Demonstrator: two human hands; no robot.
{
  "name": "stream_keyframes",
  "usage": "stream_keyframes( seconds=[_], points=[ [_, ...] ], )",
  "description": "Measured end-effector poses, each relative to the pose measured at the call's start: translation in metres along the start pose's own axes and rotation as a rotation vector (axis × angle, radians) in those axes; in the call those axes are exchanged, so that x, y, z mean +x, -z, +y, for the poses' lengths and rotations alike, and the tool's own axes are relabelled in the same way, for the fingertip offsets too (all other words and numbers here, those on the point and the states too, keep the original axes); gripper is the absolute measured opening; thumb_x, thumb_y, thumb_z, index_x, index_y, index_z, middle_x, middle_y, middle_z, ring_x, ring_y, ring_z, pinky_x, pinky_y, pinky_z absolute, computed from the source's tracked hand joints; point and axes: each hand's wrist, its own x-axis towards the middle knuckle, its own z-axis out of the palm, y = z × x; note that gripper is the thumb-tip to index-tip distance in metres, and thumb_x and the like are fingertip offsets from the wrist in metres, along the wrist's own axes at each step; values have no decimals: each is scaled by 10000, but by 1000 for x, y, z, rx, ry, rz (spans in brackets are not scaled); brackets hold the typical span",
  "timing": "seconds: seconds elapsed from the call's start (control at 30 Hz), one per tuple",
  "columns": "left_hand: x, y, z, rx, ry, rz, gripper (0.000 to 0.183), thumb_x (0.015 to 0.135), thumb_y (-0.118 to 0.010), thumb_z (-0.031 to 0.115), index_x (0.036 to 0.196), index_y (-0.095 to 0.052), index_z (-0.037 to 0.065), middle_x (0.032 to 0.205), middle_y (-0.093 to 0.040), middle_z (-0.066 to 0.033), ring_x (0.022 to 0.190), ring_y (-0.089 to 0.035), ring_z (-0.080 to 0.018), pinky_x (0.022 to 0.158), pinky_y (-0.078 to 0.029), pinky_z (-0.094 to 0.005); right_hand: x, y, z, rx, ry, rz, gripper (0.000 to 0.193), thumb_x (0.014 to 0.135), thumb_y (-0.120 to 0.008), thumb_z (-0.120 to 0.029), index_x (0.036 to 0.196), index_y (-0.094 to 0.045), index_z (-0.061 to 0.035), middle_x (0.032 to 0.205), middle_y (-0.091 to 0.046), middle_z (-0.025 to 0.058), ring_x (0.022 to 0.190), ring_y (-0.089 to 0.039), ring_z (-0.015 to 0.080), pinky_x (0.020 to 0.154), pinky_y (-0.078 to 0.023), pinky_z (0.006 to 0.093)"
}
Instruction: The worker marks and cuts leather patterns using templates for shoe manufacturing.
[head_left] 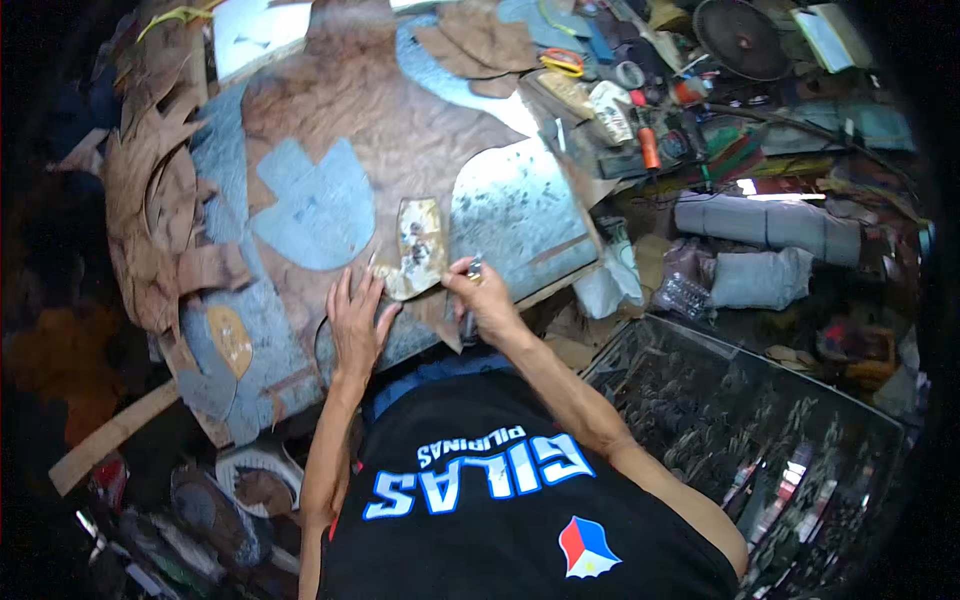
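A worn off-white pattern piece [421, 238] with dark stains lies on the brown leather [320, 95], near the table's front edge. My left hand [355, 315] rests flat with fingers spread, its fingertips beside the lower left end of the pattern. At the pattern's lower right, my right hand [483, 298] is closed in a pinch around a small tool with a shiny metal end [474, 270]. The fingers cover most of that tool, so I cannot tell its kind. A narrow pointed leather flap [440, 318] hangs at the edge between my hands.
A grey-blue cut piece [318, 205] lies left of the pattern, and a pale metal-like sheet [520, 215] to its right. Orange-handled scissors [562, 62], an orange-handled tool [649, 148] and a round fan [740, 40] sit at the far right. A dark bin [750, 410] stands beside me.
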Motion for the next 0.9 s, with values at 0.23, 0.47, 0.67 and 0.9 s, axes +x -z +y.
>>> stream_keyframes(
  seconds=[0.23,0.47,0.67,0.9],
  points=[
    [0,3,16,11,-17,-3,461,811,-765,257,1215,-631,78,1421,-504,-156,1352,-389,-418,1110,-270,-577,35,6,-37,14,163,132,187,877,-624,-57,1044,-547,-23,768,-610,37,472,-496,96,425,-415,256],
    [13,-7,33,95,78,-8,470,846,-717,325,1244,-625,92,1474,-441,-154,1389,-327,-420,1125,-231,-587,104,46,-67,-598,370,43,226,888,-613,-164,1036,-663,0,749,-666,103,598,-624,207,541,-508,333],
    [44,-35,62,112,54,-74,601,853,-688,407,1329,-550,67,1487,-409,-178,1395,-307,-425,1127,-220,-602,225,162,-194,-1301,532,496,338,829,-652,-282,1115,-695,-108,965,-696,224,907,-679,388,759,-542,485],
    [116,-72,61,155,46,-108,714,877,-607,514,1393,-486,35,1546,-332,-155,1446,-225,-391,1166,-141,-576,287,228,-267,-1608,275,321,735,733,-748,-499,1311,-563,-85,1167,-656,246,1106,-627,378,926,-487,473]
  ],
)
